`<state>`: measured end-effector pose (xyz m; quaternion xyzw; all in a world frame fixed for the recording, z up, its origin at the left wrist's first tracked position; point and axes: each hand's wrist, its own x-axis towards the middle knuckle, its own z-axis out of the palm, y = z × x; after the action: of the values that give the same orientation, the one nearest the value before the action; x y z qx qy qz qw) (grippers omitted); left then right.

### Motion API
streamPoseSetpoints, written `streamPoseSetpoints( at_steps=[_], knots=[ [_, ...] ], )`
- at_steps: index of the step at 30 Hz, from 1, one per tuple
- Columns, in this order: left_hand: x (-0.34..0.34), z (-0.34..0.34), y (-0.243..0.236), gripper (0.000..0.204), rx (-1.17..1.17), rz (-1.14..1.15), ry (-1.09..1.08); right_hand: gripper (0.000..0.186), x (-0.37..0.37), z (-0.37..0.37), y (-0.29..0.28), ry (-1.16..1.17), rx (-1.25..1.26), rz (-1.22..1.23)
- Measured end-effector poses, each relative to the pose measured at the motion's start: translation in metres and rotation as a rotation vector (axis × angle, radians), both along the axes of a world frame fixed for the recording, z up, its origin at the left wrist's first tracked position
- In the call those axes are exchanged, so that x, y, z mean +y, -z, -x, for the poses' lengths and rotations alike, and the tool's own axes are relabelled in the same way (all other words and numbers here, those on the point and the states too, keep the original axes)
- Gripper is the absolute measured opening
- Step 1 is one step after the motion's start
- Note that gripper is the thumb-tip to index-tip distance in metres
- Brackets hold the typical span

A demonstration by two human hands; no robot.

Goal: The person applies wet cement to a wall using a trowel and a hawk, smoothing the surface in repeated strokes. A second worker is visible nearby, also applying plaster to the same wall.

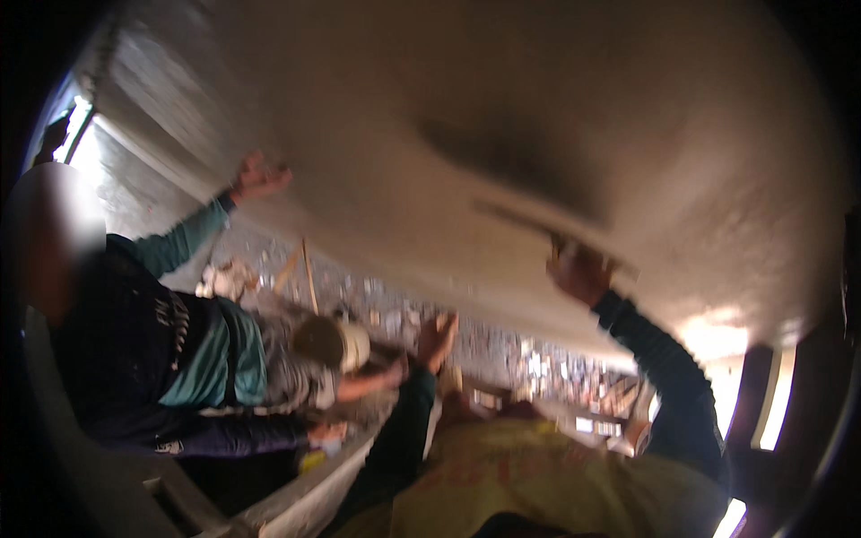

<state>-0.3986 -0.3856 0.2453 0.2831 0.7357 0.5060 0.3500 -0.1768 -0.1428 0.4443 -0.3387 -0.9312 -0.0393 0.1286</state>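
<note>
My right hand is raised to a smooth grey-brown plastered surface that fills the upper view. Its fingers are closed round a flat plastering trowel, seen nearly edge-on and blurred. A dark shadow falls on the plaster just beyond the blade. Lower and nearer the middle, my left hand is held up in front of my body, below the plaster. Its fingers are loosely bent and apart, and nothing shows in them.
At the left a co-worker in dark and teal clothing lifts a hand close to the plaster. A pale bucket is beside that person's legs. Rubble-strewn ground lies far below. Bright openings show at the right.
</note>
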Motion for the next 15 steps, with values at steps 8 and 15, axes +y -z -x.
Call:
streamPoseSetpoints(
  at_steps=[8, 15],
  knots=[
    [0.013, 0.003, -0.013, 0.034, -0.313, -0.17, -0.09, 0.035, 0.019, -0.014, -0.07, 0.01, -0.07, 0.098],
    [0.051, -0.028, -0.056, 0.026, -0.445, -0.266, 0.042, 0.037, 0.036, -0.021, -0.277, -0.061, 0.008, -0.383]
  ],
)
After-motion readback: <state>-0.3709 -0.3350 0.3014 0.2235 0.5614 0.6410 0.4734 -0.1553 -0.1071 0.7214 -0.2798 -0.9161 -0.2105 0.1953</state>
